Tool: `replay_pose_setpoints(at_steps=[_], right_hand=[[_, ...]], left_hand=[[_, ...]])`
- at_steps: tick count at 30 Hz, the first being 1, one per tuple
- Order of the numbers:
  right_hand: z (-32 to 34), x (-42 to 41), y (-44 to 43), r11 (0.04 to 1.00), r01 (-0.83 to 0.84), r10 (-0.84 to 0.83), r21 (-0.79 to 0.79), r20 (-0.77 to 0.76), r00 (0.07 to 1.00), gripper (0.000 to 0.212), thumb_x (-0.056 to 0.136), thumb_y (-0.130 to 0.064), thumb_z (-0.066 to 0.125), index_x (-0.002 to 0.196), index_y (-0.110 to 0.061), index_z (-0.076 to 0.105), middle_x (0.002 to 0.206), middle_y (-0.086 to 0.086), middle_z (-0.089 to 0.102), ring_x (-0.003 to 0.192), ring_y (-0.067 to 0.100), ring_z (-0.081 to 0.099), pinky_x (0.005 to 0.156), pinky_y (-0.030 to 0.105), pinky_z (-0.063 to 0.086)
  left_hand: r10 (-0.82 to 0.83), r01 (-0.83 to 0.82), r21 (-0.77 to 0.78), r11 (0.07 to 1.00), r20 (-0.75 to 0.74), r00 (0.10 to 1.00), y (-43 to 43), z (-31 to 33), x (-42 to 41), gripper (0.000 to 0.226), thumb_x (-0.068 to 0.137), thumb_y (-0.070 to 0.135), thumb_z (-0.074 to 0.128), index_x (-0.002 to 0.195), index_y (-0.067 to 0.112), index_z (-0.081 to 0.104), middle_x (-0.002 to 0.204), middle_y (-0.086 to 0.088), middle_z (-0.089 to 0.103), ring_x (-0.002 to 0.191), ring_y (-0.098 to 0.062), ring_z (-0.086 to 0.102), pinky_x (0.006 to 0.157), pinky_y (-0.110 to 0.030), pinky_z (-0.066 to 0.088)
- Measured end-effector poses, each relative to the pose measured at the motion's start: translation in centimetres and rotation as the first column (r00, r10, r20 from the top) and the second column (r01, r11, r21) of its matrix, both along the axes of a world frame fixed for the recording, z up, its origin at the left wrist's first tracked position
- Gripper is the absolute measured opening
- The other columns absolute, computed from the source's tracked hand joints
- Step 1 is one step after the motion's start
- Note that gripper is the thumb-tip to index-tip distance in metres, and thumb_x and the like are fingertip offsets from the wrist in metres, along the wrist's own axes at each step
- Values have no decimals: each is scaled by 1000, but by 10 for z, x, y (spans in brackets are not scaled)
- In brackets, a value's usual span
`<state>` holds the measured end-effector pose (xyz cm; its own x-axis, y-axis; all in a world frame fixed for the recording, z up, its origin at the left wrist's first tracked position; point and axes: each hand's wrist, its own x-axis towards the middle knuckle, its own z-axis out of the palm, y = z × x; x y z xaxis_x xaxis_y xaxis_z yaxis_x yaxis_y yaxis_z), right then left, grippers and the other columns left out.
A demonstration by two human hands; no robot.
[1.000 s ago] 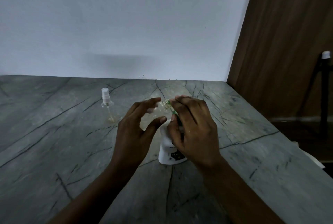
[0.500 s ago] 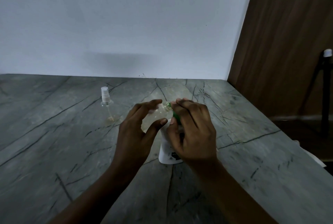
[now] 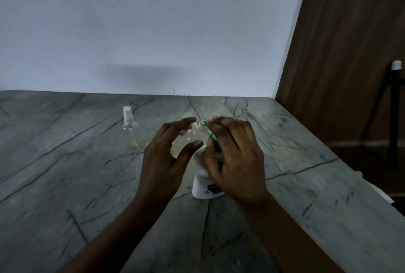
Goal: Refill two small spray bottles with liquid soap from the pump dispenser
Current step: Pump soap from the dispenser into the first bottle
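Pinches in the left grip (image 3: 162, 160) a small clear plastic spray bottle (image 3: 188, 139), tilted, neck against the green pump nozzle (image 3: 213, 139). Clasps that nozzle with the right grip (image 3: 234, 158), atop the white plastic pump dispenser (image 3: 202, 185) standing on the grey veined stone bench (image 3: 65, 185). Well apart to the left, upright: second clear spray bottle (image 3: 129, 128), white-capped.

My two hands crowd the middle of the surface (image 3: 65, 185). My left hand (image 3: 162, 163) wraps the small open bottle (image 3: 188, 139), and my right hand (image 3: 234, 160) grips the top of the pump dispenser (image 3: 205, 185), which stands under them and blocks the way between my wrists. The capped spray bottle (image 3: 129, 128) stands off to the left, with passing room between it and my left hand. The wall (image 3: 153, 31) closes off the far edge, and a wooden panel (image 3: 339, 75) closes the right. Both near sides are open to reach through.
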<state>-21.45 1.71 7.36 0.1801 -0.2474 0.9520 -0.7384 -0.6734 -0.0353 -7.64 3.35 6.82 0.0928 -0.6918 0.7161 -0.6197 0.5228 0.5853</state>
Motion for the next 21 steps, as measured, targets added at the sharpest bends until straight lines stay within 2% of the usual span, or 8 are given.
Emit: replay_pose_setpoints(at_steps=[6,10,21], right_hand=[[1,-4,-2,999,12,-13,-36,-53,999,29,85,-12,53,103,6,69,102,19,66,103,25,52,90,28,44],[-3,-3,-3,1000,17,-17,-3,-46,999,32,86,-15,52,106,6,68,106,19,66,105,26,52,90,26,42],[-13,3,-5,1000,-24,24,-2,67,997,28,84,-12,54,97,7,70,97,17,68,99,22,55,94,15,36]], left_hand=[[-2,2,0,1000,-10,1000,0,1,0,42,80,24,68,120,28,56,106,20,53,100,9,52,76,-2,39],[-1,1,8,1000,-4,1000,0,1,-1,42,80,27,66,120,31,54,104,31,47,98,16,49,75,1,37],[1,-1,21,1000,-3,1000,1,-6,1,40,79,23,69,117,32,56,102,30,49,99,17,49,76,0,37]])
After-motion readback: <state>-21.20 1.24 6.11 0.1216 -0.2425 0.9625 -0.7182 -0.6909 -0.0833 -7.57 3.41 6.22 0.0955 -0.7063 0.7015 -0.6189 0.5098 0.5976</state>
